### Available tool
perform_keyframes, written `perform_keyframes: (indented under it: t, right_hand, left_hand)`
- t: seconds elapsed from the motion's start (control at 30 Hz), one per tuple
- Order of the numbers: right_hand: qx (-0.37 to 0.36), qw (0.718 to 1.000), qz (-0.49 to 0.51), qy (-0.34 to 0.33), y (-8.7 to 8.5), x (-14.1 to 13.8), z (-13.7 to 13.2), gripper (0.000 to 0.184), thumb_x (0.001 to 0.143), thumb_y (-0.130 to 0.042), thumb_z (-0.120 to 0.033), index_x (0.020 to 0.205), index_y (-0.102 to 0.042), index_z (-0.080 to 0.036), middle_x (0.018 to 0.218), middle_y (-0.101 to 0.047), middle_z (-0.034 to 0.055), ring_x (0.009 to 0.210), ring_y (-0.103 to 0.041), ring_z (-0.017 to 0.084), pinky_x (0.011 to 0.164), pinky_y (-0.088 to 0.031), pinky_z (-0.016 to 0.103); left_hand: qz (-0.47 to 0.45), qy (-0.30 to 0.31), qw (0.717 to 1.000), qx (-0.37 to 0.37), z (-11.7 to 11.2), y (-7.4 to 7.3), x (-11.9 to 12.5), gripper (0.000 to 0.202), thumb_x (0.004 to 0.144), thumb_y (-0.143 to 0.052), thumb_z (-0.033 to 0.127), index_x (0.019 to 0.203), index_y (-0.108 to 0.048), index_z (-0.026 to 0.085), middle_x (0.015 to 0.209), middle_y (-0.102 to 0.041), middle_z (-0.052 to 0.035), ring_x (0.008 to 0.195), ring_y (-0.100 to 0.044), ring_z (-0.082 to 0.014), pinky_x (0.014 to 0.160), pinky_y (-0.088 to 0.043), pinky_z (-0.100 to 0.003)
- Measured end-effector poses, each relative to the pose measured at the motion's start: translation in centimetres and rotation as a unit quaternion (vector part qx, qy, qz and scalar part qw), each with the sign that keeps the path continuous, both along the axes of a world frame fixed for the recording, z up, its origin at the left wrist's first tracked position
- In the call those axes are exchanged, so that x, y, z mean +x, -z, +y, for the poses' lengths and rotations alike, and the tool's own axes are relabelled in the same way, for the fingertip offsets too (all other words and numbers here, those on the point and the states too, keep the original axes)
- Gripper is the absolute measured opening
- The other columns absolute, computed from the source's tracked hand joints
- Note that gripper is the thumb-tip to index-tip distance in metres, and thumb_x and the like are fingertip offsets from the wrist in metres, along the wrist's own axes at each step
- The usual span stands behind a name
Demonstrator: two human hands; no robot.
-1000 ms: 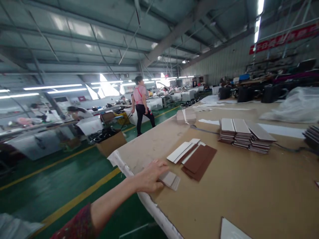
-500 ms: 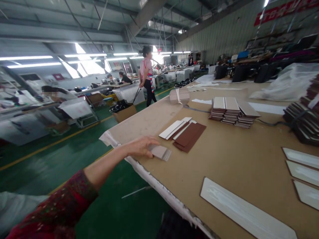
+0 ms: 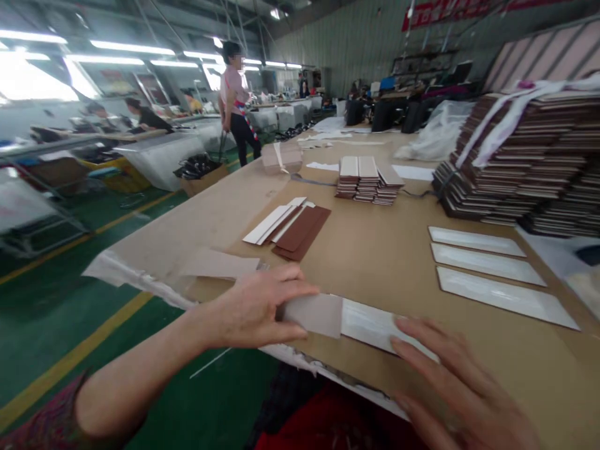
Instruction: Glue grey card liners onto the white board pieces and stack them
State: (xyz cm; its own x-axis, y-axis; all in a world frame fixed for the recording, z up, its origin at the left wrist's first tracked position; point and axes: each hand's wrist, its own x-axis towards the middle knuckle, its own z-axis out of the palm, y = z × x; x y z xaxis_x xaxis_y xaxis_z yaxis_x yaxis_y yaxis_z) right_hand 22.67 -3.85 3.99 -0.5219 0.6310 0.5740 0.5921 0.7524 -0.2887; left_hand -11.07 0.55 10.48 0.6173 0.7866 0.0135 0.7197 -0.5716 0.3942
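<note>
My left hand (image 3: 262, 306) grips a thin beige-grey card piece (image 3: 316, 314) between thumb and fingers. That piece lies over the left end of a glossy white strip (image 3: 368, 324) with a dark edge, near the table's front edge. At the strip's right part is my right hand (image 3: 450, 375), its fingers stretched out and slightly apart, with the fingertips on or just above the strip. More beige card (image 3: 225, 264) lies just behind my left wrist, partly hidden by the hand.
Brown and white strips (image 3: 300, 231) lie beyond my left hand. Three white-faced strips (image 3: 487, 265) rest at the right. Farther back stand a small stack of boards (image 3: 363, 178), a tied beige bundle (image 3: 282, 157) and a tall brown stack (image 3: 529, 150). A person (image 3: 237, 103) stands beyond the table.
My left hand has moved from the small beige card pile to the white strip, bringing one card piece. My right hand has come into view. The camera has turned right.
</note>
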Motion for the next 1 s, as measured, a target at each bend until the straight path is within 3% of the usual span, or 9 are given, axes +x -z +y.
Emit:
perform_keyframes:
  t: [0.1,0.23,0.33,0.43,0.5,0.57,0.77,1.0]
  right_hand:
    - [0.005,0.998,-0.068,-0.02,-1.3,-2.6,-0.2,0.04,0.094,-0.058,-0.026,0.133,-0.057,-0.016,0.143,-0.053,0.012,0.13,-0.05,0.028,0.106,-0.049,0.045]
    - [0.004,0.997,-0.075,-0.005,-1.3,-2.9,-0.1,0.035,0.096,-0.055,-0.021,0.13,-0.057,-0.014,0.137,-0.056,0.014,0.125,-0.055,0.025,0.102,-0.052,0.041]
    - [0.02,0.997,-0.068,0.004,-0.8,-1.0,0.1,0.032,0.095,-0.057,-0.022,0.127,-0.059,-0.016,0.132,-0.061,0.0121,0.119,-0.059,0.024,0.102,-0.052,0.04]
    - [0.005,0.997,-0.034,0.07,-0.2,2.1,0.9,0.032,0.096,-0.057,-0.026,0.127,-0.06,-0.021,0.132,-0.061,0.009,0.116,-0.061,0.024,0.104,-0.05,0.042]
    - [-0.039,0.989,0.002,0.141,0.3,4.4,1.4,0.033,0.095,-0.059,-0.035,0.126,-0.062,-0.025,0.133,-0.061,0.0068,0.115,-0.062,0.025,0.104,-0.05,0.045]
    - [-0.095,0.979,0.017,0.18,1.1,6.2,1.8,0.035,0.092,-0.061,-0.044,0.123,-0.063,-0.029,0.132,-0.062,0.0045,0.113,-0.064,0.026,0.103,-0.051,0.048]
    - [-0.159,0.982,-0.016,0.105,3.3,6.9,2.1,0.035,0.091,-0.063,-0.042,0.125,-0.062,-0.033,0.132,-0.062,0.0027,0.123,-0.057,0.027,0.105,-0.048,0.053]
    - [-0.154,0.986,-0.031,0.054,3.4,6.5,2.9,0.035,0.09,-0.066,-0.037,0.125,-0.061,-0.032,0.13,-0.064,0.0026,0.126,-0.053,0.026,0.105,-0.048,0.052]
  left_hand:
    - [-0.006,0.045,0.999,-0.022,-0.8,0.5,4.3,0.047,0.084,-0.068,0.036,0.128,-0.056,0.026,0.106,-0.058,-0.003,0.092,-0.059,-0.0192,0.076,-0.048,-0.032]
    - [-0.003,0.066,0.998,-0.015,-0.7,1.0,6.7,0.041,0.085,-0.065,0.036,0.124,-0.057,0.027,0.106,-0.059,-0.0025,0.09,-0.06,-0.0193,0.074,-0.05,-0.032]
    - [-0.017,0.081,0.995,0.057,-0.2,1.3,6.6,0.053,0.085,-0.067,0.045,0.132,-0.051,0.025,0.121,-0.058,-0.0064,0.107,-0.057,-0.0242,0.091,-0.048,-0.041]
    - [-0.055,0.008,0.988,0.142,0.1,2.0,5.2,0.073,0.084,-0.069,0.048,0.144,-0.037,0.023,0.143,-0.044,-0.0128,0.131,-0.042,-0.0304,0.11,-0.035,-0.05]
    - [-0.076,-0.069,0.985,0.138,0.0,3.0,4.1,0.072,0.087,-0.067,0.041,0.147,-0.033,0.022,0.147,-0.04,-0.0133,0.135,-0.037,-0.0289,0.113,-0.033,-0.049]
    - [-0.073,-0.102,0.988,0.095,-0.2,4.4,3.3,0.068,0.089,-0.065,0.037,0.146,-0.033,0.021,0.145,-0.044,-0.0128,0.135,-0.038,-0.0274,0.113,-0.033,-0.048]
    - [-0.06,-0.074,0.995,0.018,-0.7,8.0,3.7,0.063,0.088,-0.065,0.042,0.142,-0.04,0.021,0.14,-0.053,-0.0109,0.133,-0.042,-0.0285,0.111,-0.034,-0.052]
    - [-0.086,-0.096,0.992,0.011,-0.5,9.0,3.7,0.057,0.088,-0.065,0.038,0.138,-0.046,0.019,0.134,-0.057,-0.0115,0.127,-0.048,-0.0286,0.109,-0.035,-0.051]
